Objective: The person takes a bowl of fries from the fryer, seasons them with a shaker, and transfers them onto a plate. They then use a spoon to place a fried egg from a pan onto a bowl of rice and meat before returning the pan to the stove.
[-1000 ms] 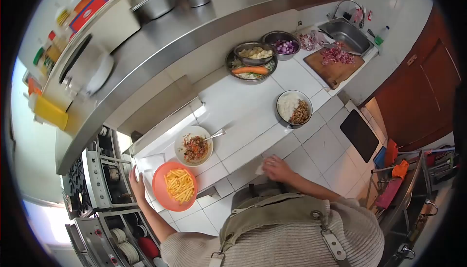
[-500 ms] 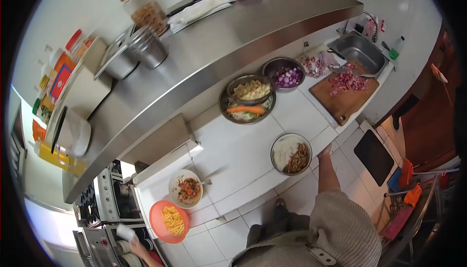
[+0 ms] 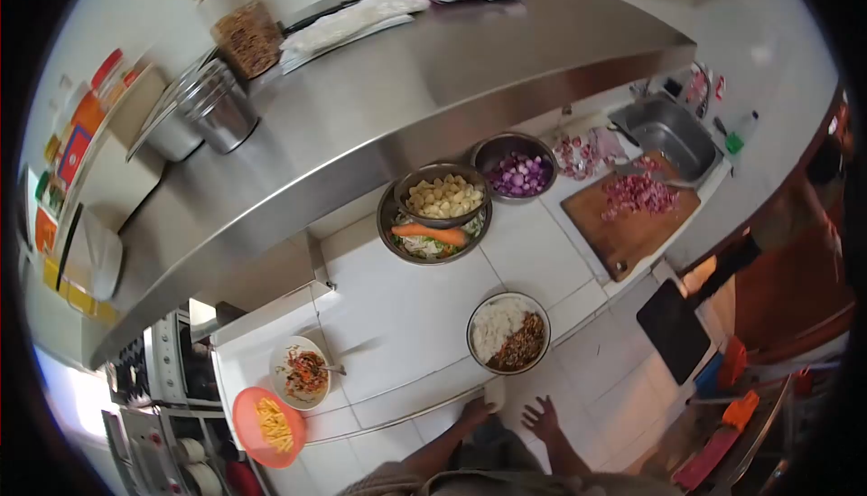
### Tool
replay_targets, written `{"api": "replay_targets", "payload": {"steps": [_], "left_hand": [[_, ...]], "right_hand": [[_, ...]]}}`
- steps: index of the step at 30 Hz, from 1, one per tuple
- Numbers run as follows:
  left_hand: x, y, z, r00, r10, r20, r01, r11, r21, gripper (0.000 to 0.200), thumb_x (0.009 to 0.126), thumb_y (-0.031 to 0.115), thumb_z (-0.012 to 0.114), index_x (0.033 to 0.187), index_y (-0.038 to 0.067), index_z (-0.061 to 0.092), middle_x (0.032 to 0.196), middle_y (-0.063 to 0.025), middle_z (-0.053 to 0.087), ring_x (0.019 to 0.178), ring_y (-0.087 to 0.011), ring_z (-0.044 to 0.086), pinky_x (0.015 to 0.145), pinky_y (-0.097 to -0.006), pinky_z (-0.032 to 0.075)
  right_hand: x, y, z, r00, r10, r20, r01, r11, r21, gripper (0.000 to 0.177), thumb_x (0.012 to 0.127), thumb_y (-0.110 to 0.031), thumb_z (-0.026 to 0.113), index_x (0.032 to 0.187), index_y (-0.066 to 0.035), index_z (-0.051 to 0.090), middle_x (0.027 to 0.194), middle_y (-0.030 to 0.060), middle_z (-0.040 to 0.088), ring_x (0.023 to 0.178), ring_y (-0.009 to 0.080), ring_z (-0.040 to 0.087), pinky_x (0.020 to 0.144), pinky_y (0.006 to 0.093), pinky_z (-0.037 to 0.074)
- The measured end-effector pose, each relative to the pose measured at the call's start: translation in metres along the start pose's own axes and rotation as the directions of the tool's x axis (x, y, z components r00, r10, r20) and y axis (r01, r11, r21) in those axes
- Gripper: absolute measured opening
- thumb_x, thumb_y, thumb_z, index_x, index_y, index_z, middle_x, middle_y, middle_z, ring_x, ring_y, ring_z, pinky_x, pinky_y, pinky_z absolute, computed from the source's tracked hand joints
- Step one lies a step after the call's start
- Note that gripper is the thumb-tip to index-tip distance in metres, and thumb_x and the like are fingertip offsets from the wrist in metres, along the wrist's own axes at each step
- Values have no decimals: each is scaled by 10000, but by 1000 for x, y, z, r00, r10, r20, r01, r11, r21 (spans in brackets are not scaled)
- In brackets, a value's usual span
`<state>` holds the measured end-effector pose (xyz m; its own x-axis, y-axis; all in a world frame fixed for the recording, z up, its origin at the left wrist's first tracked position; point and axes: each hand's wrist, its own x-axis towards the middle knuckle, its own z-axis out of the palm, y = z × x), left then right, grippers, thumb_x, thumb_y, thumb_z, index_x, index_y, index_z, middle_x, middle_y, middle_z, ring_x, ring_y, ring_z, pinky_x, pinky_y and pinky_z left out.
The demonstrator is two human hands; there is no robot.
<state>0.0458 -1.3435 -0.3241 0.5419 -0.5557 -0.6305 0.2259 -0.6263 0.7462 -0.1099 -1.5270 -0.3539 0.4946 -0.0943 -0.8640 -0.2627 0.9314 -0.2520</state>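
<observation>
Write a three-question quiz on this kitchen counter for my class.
1. True or false: the orange plate holds fries.
2. What shares the bowl with the rice? A: a carrot. B: brown chopped food. C: purple onion.
3. Which hand has its fingers spread, off the counter?

Key: 1 true; 2 B; 3 the right hand.
</observation>
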Motion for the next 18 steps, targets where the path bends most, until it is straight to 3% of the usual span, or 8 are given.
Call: {"api": "replay_targets", "payload": {"steps": [2,4,7,9,10,14,16,18], "left_hand": [[49,58,27,983,-59,175,-8,932,362,429,854,291,557,1157,-8,509,972,-145,629,862,-272,630,728,-384,496],[51,101,39,912,322,254,-293,945,-145,552,823,387,594,1147,-50,499,953,-187,616,856,-224,621,702,-341,487],[52,136,45,861,509,-2,-505,854,121,656,822,417,595,1245,-38,386,1241,-258,450,1119,-340,487,909,-419,405],[68,101,61,889,445,-106,-425,890,166,758,835,452,568,1314,-55,271,1243,-299,423,1164,-392,430,956,-433,359],[49,112,38,970,175,168,-200,969,142,815,844,442,560,1369,-37,160,1290,-297,387,1187,-384,419,982,-426,345],[35,-44,20,930,347,-123,-344,938,44,571,890,365,503,1336,58,321,1253,-228,448,1175,-342,468,934,-416,398],[-18,-118,-32,967,34,-252,-2,992,129,485,879,322,496,1259,48,375,1149,-205,498,1024,-310,508,827,-404,425],[-87,-203,-92,778,-292,-556,356,935,8,402,867,279,489,1183,37,429,1045,-182,547,872,-278,548,720,-392,453]], "right_hand": [[-6,-19,34,993,-76,86,77,997,-8,489,869,-464,500,1275,-211,397,1223,122,463,1070,320,467,896,508,392],[19,-51,41,980,-117,162,129,990,-60,426,891,-385,510,1256,-188,411,1191,113,481,1043,309,492,878,515,410],[47,-119,69,925,-371,85,376,855,-357,354,928,-206,420,1241,-44,390,1137,121,501,983,301,527,871,490,436],[138,-165,55,875,-479,73,483,872,-77,358,930,-200,410,1241,-25,399,1072,108,553,939,288,552,862,437,451],[146,-191,70,872,-488,30,489,869,-76,359,927,-211,417,1239,-35,404,1075,106,550,943,285,546,859,439,448],[157,-235,97,873,-480,-81,473,876,-97,363,916,-253,447,1232,-76,422,1085,96,539,956,273,524,843,445,434],[151,-232,93,857,-487,-165,473,873,-121,366,910,-275,462,1228,-96,431,1090,90,533,962,268,513,836,448,427],[130,-229,83,806,-528,-269,505,849,-154,368,905,-296,476,1224,-116,441,1094,85,527,969,262,502,828,451,420]]}}
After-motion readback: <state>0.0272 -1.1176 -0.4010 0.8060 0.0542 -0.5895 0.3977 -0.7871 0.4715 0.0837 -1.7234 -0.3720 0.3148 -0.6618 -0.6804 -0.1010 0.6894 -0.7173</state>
